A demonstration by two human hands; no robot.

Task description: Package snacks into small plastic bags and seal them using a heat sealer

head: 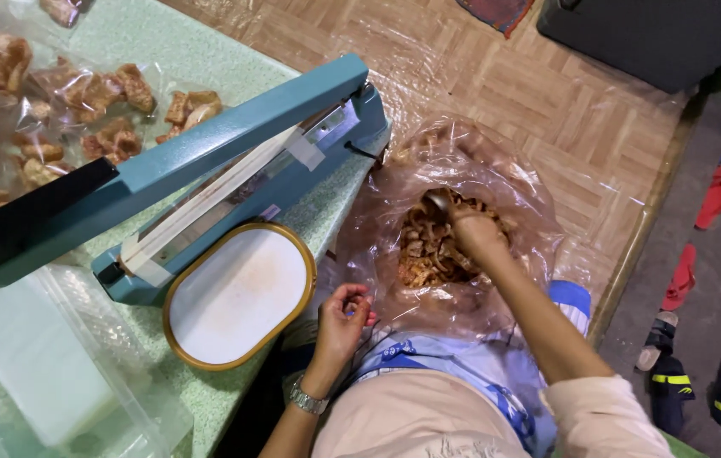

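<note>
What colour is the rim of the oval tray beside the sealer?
Gold-brown, around a white centre: oval tray, head view.
</note>
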